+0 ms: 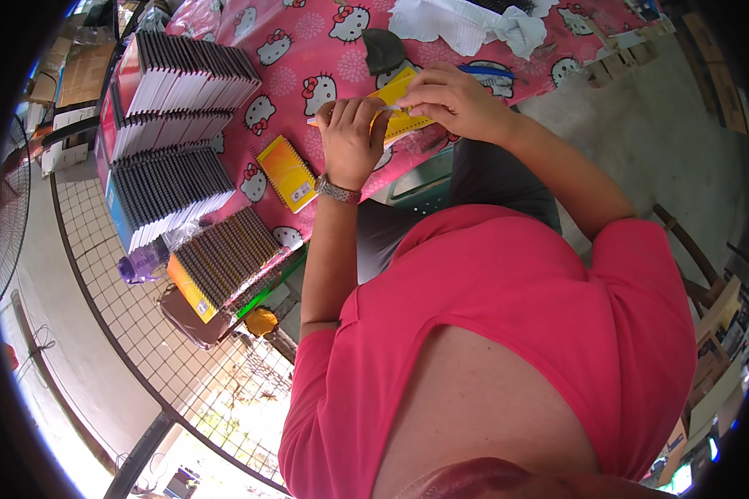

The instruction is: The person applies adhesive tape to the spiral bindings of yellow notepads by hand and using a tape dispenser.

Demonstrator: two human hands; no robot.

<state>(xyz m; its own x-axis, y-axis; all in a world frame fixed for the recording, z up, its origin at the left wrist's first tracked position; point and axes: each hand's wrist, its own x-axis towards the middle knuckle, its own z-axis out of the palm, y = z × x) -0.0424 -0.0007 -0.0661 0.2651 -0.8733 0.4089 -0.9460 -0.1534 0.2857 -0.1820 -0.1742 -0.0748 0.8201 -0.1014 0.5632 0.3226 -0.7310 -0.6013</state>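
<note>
A yellow spiral notebook [404, 125] lies on the table's near edge, partly hidden under both hands. My left hand [351, 137] is over its left end, fingers bent and thumb pressed in. From the right, my right hand [456, 101] reaches across the notebook with its fingertips pinched together. Between the fingertips of the two hands shows a small white piece [389, 108], too small to name for sure. Left of my left wrist rests another yellow spiral notebook [288, 173] with a white label on its cover.
Tall stacks of spiral notebooks [175, 187] line the table's left side, with a yellow-covered stack [225, 258] nearest me. A purple bottle [141, 264] stands beside them. Beyond my hands are a dark green piece [383, 51], crumpled white paper [466, 25] and a blue item [493, 75].
</note>
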